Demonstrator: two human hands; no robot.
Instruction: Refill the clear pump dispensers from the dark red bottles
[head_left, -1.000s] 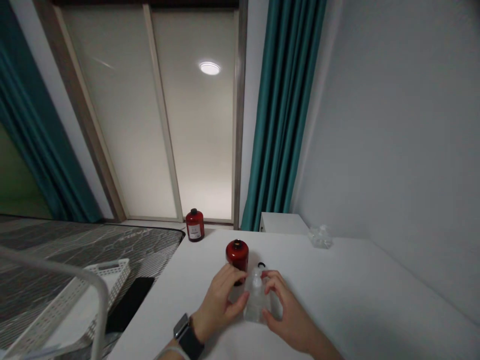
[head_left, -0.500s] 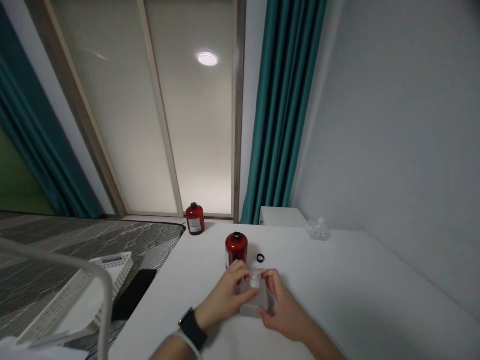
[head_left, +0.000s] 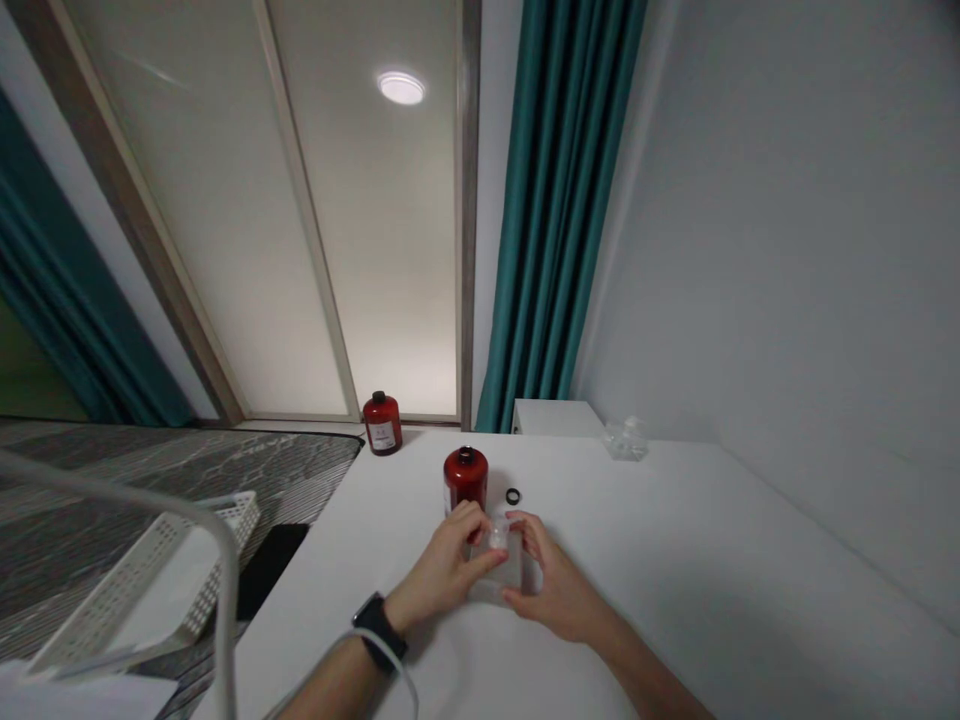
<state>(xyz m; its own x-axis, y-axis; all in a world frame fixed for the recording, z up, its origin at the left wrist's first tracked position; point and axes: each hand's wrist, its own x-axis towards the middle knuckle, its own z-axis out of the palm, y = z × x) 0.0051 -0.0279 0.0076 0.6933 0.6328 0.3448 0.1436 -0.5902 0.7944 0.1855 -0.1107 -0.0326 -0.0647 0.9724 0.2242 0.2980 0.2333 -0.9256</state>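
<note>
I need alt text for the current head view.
A person's left hand grips the top of a clear bottle on a white table while the right hand holds its side. Beyond it are an uncapped red bottle, a black ring and, farther back, a capped red bottle.

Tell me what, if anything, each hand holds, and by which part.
The left hand holds a clear bottle by its top; the right hand holds the same bottle by its right side.

colourless see-through bottle (head_left: 508, 574), red near bottle (head_left: 466, 476), red far bottle (head_left: 382, 423) with black cap (head_left: 379, 397) and white label (head_left: 382, 436), black ring (head_left: 513, 496), white surface (head_left: 652, 570), teal curtain (head_left: 559, 220), black watch (head_left: 380, 632)
</note>
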